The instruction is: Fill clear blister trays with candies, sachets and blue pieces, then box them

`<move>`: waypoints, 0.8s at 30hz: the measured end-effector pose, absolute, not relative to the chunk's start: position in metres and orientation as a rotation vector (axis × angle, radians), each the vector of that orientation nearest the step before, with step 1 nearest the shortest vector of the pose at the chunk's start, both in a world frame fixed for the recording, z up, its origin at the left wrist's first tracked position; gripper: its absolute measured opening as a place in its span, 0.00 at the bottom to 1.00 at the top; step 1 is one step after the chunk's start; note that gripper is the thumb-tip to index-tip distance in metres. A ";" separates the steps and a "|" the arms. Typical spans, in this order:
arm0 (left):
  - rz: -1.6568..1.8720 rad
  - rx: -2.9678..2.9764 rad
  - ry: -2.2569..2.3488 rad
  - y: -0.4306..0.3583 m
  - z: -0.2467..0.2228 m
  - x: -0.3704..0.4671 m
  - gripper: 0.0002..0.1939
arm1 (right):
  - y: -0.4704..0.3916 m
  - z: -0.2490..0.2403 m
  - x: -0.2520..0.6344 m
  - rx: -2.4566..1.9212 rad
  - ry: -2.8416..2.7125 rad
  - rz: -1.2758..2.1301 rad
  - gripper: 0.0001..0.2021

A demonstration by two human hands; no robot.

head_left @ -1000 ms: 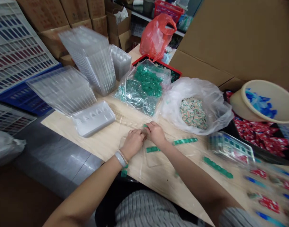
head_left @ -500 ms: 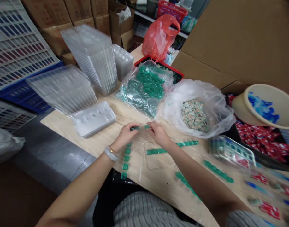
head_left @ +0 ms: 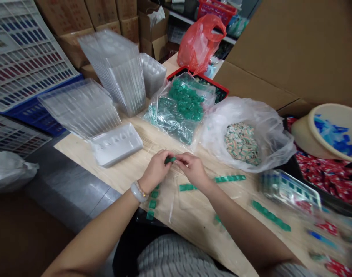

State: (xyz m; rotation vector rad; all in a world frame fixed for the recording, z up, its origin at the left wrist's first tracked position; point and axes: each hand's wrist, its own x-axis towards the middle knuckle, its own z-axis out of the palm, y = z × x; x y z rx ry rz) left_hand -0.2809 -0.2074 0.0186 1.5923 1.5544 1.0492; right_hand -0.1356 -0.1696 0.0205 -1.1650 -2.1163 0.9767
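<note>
My left hand is closed in a pinch on small green translucent plastic pieces. The fingertips of my right hand are pinched at the right end of these pieces, close against the left fingers; just how they meet is hidden. Below my left wrist, a column of separate green squares lies on the wooden table. Under my right forearm runs a row of green squares, partly covered. Farther right lies another green strip.
Beyond my hands lie a clear bag of green pieces and a white bag of striped pieces. Clear plastic trays stand stacked at left. At right are a cream tub with blue pieces and a clear filled box.
My hands, apart before with a green piece at the fingertips of each, have come together. My right hand has moved left and slightly down. The view has shifted slightly.
</note>
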 end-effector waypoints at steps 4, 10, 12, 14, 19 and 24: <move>1.034 1.637 1.526 -0.212 0.022 -0.277 0.09 | -0.171 0.024 -0.134 -1.182 -2.126 1.035 0.07; 1.177 1.107 1.521 -0.209 0.018 -0.289 0.08 | -0.160 0.017 -0.125 -1.330 -2.064 0.989 0.06; 1.264 0.761 1.442 -0.207 0.016 -0.294 0.09 | -0.157 0.016 -0.127 -1.377 -2.162 0.742 0.06; 1.309 0.500 1.295 -0.205 0.014 -0.297 0.11 | -0.156 0.015 -0.132 -1.422 -2.307 0.553 0.07; 1.284 0.346 1.194 -0.206 0.006 -0.297 0.12 | -0.159 0.012 -0.147 -1.532 -2.533 0.324 0.08; 1.209 0.378 1.194 -0.208 -0.002 -0.300 0.14 | -0.156 0.011 -0.154 -1.542 -2.566 0.264 0.10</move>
